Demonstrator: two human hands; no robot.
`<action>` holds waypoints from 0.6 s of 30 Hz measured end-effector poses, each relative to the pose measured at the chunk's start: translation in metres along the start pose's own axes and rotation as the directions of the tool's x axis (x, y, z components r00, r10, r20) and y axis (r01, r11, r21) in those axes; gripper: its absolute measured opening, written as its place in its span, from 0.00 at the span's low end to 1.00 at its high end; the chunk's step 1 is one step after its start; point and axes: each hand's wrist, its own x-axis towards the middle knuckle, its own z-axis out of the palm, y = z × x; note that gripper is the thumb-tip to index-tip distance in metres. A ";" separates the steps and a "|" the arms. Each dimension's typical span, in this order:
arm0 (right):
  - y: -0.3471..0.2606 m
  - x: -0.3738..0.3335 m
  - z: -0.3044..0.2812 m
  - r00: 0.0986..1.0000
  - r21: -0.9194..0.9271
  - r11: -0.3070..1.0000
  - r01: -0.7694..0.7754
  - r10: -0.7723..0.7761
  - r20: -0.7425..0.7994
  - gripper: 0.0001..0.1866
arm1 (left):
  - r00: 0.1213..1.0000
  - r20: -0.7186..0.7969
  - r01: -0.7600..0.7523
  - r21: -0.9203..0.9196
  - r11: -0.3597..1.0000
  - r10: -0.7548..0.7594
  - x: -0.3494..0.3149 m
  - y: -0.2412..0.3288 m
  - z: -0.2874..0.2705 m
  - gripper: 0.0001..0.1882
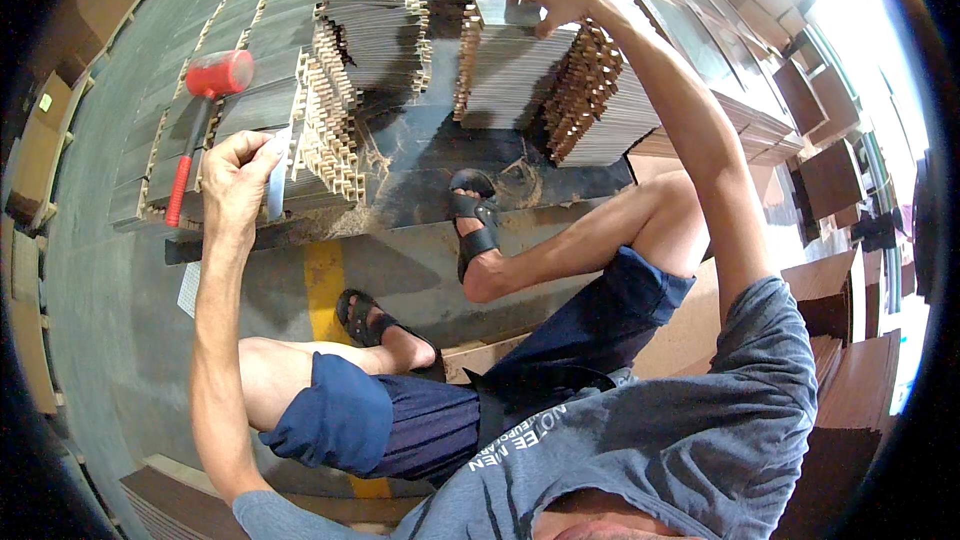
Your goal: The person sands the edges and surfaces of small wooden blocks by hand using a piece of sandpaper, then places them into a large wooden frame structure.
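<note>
My left hand (235, 180) is closed in a pinch on a thin pale-blue strip (277, 190). It is just above the near end of a row of stacked grey planks (255, 112) with notched, light-wood edges. A mallet (218, 73) with a red head and a red-and-dark handle lies on those planks, just beyond that hand. My right hand (560, 5) reaches forward with its fingers apart, at the far right corner of a shorter stack of grey planks (512, 70). Whether its fingertips touch the top plank is hard to tell.
More plank stacks (375, 40) stand behind, and a taller one (605, 120) is at the right. All rest on a dark platform (400, 165) strewn with wood shavings. My sandalled foot (475, 230) is on its edge. Brown boards (850, 290) are piled at the far right.
</note>
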 end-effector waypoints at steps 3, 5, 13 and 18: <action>0.000 0.001 0.003 0.996 0.018 0.998 0.068 -0.066 -0.062 0.51 | 1.000 0.001 0.007 0.022 1.000 -0.007 0.001 0.000 -0.001 0.06; 0.006 -0.001 0.007 0.990 -0.034 0.996 0.078 -0.081 -0.118 0.52 | 1.000 0.010 0.007 0.004 1.000 -0.007 0.002 0.000 0.002 0.06; -0.010 -0.003 0.003 0.990 -0.202 0.979 -0.016 -0.012 -0.137 0.55 | 0.999 0.021 0.040 0.013 0.999 -0.040 0.000 0.003 0.005 0.07; -0.036 -0.033 -0.015 0.939 -0.145 0.989 0.005 -0.054 -0.339 0.47 | 0.999 0.038 0.011 0.085 0.996 -0.014 0.006 -0.011 -0.007 0.07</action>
